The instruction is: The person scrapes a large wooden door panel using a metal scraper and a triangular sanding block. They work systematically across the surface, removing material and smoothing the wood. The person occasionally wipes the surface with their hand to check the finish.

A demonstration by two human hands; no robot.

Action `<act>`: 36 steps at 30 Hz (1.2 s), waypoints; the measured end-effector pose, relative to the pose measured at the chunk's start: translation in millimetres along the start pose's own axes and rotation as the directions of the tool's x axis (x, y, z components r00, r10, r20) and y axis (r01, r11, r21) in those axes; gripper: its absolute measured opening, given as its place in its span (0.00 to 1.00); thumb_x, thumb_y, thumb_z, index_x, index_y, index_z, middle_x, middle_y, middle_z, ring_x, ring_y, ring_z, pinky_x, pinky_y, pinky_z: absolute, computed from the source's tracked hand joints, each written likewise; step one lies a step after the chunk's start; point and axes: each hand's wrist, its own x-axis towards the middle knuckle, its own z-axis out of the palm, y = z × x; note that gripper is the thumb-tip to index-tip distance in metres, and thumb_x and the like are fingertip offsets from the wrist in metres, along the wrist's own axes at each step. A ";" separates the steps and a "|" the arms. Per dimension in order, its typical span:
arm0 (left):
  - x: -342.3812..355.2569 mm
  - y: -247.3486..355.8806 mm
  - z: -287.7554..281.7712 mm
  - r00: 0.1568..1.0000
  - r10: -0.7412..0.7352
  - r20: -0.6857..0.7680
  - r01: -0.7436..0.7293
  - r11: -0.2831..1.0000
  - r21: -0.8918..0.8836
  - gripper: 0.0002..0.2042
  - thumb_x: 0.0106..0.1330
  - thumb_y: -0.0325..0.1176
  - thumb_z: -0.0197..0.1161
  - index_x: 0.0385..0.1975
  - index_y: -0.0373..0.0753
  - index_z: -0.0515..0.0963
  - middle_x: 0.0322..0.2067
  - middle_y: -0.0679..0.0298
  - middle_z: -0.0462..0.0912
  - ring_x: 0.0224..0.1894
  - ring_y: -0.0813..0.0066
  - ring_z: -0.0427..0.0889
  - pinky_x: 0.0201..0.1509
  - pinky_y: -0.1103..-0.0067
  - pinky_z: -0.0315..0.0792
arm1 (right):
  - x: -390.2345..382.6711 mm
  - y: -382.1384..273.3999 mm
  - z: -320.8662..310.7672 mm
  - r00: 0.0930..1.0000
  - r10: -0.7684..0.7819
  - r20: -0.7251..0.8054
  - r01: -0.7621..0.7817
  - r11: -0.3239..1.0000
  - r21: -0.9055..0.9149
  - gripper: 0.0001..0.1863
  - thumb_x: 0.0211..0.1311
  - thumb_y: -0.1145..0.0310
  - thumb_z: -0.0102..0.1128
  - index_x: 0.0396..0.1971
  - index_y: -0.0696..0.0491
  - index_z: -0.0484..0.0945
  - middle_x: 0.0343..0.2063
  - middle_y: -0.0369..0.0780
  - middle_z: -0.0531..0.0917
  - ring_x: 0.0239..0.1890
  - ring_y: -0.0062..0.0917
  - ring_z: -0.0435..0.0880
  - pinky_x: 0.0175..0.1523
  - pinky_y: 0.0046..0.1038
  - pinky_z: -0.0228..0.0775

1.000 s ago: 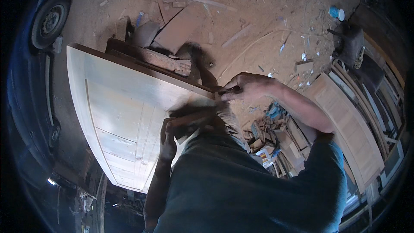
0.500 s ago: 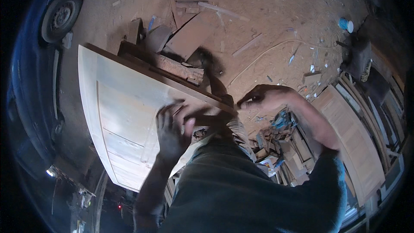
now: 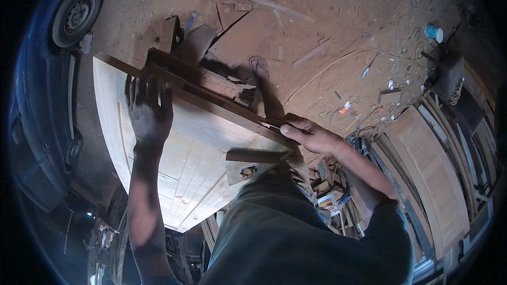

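Note:
My left hand (image 3: 150,110) lies on a pale wooden panel door (image 3: 177,171), its fingers stretched and a little apart, reaching up onto the long upper edge. My right hand (image 3: 311,138) grips a slim pencil-like tool (image 3: 272,125), its tip at that edge near the panel's right end. Below it, against the panel and close to my body, is a short board (image 3: 235,174) with a dark knot or hole. The panel stands tilted beside a rough timber support (image 3: 214,82).
A blue car (image 3: 39,126) is at the left. Wood offcuts (image 3: 280,8), a hose (image 3: 343,63) and a white-and-blue tub (image 3: 434,33) lie on the dirt floor (image 3: 327,16). Stacked boards and panels (image 3: 420,179) fill the right. My sandalled foot (image 3: 259,67) shows beyond the panel.
My left hand has moved up and left from low on the panel to its upper edge, uncovering the short board. My right hand has shifted right and down, the tool now clearer.

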 end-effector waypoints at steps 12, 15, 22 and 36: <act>8.8 14.3 34.0 0.990 0.052 -0.131 -0.077 0.978 -0.192 0.16 0.76 0.40 0.55 0.55 0.38 0.80 0.61 0.49 0.78 0.66 0.46 0.72 0.78 0.49 0.54 | 13.7 -14.2 6.9 0.998 0.030 0.052 -0.020 0.981 -0.194 0.22 0.82 0.56 0.52 0.65 0.51 0.78 0.53 0.42 0.83 0.56 0.30 0.80 0.69 0.30 0.65; 11.2 15.3 35.1 0.987 0.040 -0.153 -0.067 0.982 -0.176 0.15 0.74 0.44 0.61 0.49 0.41 0.82 0.56 0.57 0.79 0.64 0.55 0.74 0.73 0.55 0.61 | 17.3 -15.9 0.5 0.996 0.027 0.084 -0.016 0.991 -0.136 0.19 0.80 0.62 0.55 0.65 0.51 0.78 0.56 0.44 0.83 0.59 0.31 0.80 0.69 0.31 0.67; 11.0 14.2 34.8 0.983 0.056 -0.172 -0.084 0.984 -0.158 0.14 0.72 0.44 0.62 0.48 0.40 0.83 0.56 0.55 0.79 0.65 0.53 0.74 0.73 0.55 0.61 | 19.9 -16.8 -13.3 0.970 -0.167 0.179 0.231 0.866 -0.444 0.20 0.71 0.65 0.68 0.59 0.54 0.82 0.59 0.50 0.82 0.61 0.41 0.83 0.64 0.38 0.77; 5.0 11.0 37.4 0.994 0.018 -0.110 -0.041 0.977 -0.210 0.17 0.74 0.42 0.55 0.53 0.41 0.83 0.60 0.49 0.79 0.63 0.45 0.74 0.74 0.51 0.59 | 45.6 -79.2 -61.0 0.980 0.039 0.193 0.071 0.845 -0.531 0.17 0.73 0.59 0.68 0.56 0.49 0.87 0.42 0.43 0.88 0.45 0.29 0.88 0.52 0.33 0.79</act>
